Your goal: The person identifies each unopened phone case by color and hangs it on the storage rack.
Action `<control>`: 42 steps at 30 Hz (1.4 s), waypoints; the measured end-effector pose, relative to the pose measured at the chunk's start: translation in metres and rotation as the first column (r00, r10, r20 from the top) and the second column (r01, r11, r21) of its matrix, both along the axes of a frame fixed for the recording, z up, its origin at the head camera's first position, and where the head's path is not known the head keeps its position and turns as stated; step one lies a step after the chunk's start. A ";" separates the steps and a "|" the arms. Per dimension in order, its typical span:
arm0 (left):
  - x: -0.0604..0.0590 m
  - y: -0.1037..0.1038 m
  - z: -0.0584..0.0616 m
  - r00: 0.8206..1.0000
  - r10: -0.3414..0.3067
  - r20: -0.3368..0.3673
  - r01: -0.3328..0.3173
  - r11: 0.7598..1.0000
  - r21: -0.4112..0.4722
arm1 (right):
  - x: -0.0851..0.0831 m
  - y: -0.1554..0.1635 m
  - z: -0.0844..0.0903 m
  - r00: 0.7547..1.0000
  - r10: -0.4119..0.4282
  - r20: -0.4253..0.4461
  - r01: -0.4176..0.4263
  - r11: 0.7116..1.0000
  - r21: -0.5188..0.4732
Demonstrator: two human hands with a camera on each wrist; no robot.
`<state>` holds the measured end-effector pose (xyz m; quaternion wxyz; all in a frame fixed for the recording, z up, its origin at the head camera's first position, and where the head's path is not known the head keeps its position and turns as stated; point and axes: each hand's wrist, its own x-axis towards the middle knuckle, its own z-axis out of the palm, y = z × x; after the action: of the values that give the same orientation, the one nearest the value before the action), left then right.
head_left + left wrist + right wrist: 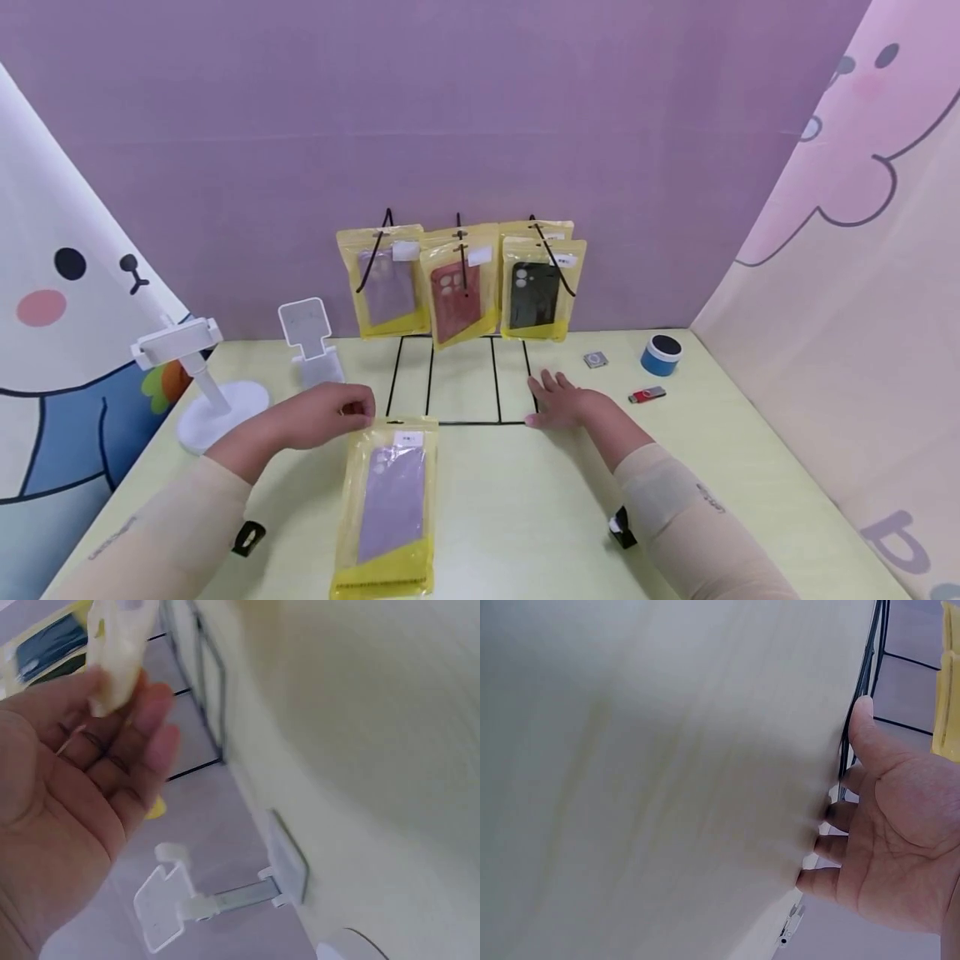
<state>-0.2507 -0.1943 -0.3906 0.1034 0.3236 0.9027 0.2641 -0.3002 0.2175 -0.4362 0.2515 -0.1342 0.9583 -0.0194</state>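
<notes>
1. Purple backdrop and cartoon-printed side panels box in a pale yellow surface [525, 500].
2. At its near edge the left hand [330, 414] pinches the top edge of a yellow pouch holding a purple phone case [390, 508], which lies flat on the surface.
3. Flat and pinching nothing, with fingers spread, the right hand [558, 400] presses the surface at the front right corner of the black wire rack [457, 383].
4. Pouches hang on the rack: purple [384, 282], red [457, 287], black [536, 287].
5. By my reckoning, one pouch is off the rack and three wait.
6. Further out stand two white phone stands [311, 337], a blue speaker [662, 353] and a red USB stick [647, 394].
</notes>
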 end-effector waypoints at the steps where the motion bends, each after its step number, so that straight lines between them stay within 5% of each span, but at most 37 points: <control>1: 0.001 -0.001 0.004 1.000 0.008 0.014 -0.009 0.999 0.041 | 0.000 0.000 0.000 1.000 0.000 0.000 0.000 1.000 0.000; 9: 0.012 -0.004 0.036 0.994 0.075 0.085 -0.098 0.946 0.308 | 0.001 0.001 0.000 1.000 -0.015 0.012 0.015 1.000 -0.003; 18: 0.021 -0.004 0.063 0.974 0.224 -0.007 -0.208 0.913 0.350 | 0.000 0.000 -0.002 1.000 0.001 -0.002 -0.001 1.000 0.005; 23: 0.020 -0.003 0.074 0.938 0.331 -0.103 -0.260 0.868 0.424 | -0.001 0.000 -0.002 1.000 -0.002 -0.008 0.002 1.000 0.006; 30: 0.016 0.001 0.092 0.860 0.491 -0.140 -0.317 0.729 0.607 | 0.000 0.001 -0.003 1.000 -0.006 -0.007 0.006 1.000 0.014; 33: 0.012 0.003 0.097 0.842 0.520 -0.147 -0.315 0.694 0.648 | 0.000 0.001 -0.004 1.000 -0.008 -0.004 0.008 1.000 0.016; 42: -0.005 0.008 0.096 0.792 0.588 -0.163 -0.374 0.679 0.632 | 0.001 0.000 -0.003 1.000 -0.013 -0.003 0.013 1.000 0.012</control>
<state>-0.2559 -0.1862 -0.2946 -0.2366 0.1271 0.8375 0.4759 -0.2988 0.2179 -0.4388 0.2505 -0.1264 0.9597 -0.0152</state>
